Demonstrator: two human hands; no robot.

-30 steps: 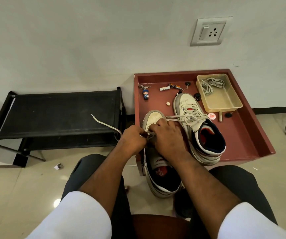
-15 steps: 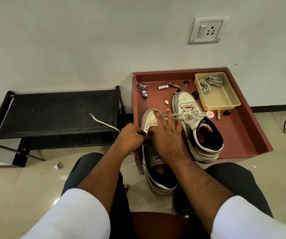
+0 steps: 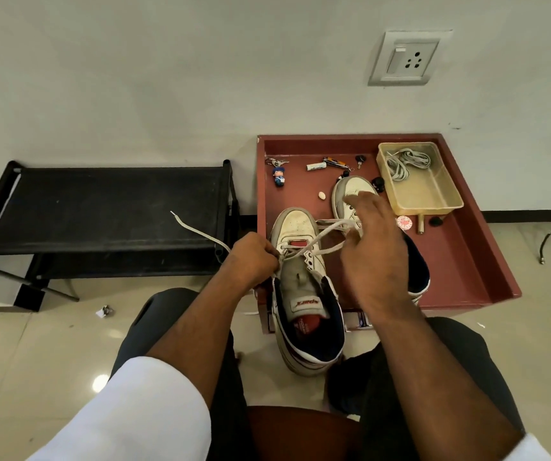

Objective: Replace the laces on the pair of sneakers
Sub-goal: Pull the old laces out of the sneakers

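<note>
A white sneaker [image 3: 295, 224] with a navy collar stands toe-away on the front lip of a red tray [image 3: 467, 234], heel toward my knees. My left hand [image 3: 252, 259] grips its white lace [image 3: 320, 235] at the left eyelets, and the lace's free end [image 3: 200, 231] trails left over the black rack. My right hand [image 3: 375, 251] is lifted over the second sneaker [image 3: 350, 189], fingers spread. Two lace strands run from the eyelets into it between thumb and fingers. The second sneaker is mostly hidden behind that hand.
A beige plastic tub [image 3: 433, 202] with spare laces [image 3: 403, 161] sits at the tray's back right. A figure keychain [image 3: 278, 176], keys and small bits lie along the tray's back. A black low rack [image 3: 101, 201] stands left. A wall socket [image 3: 403, 58] is above.
My right hand has lifted off the near sneaker and moved right and away, drawing the lace strands out across the shoe. My left hand stays at the left eyelets.
</note>
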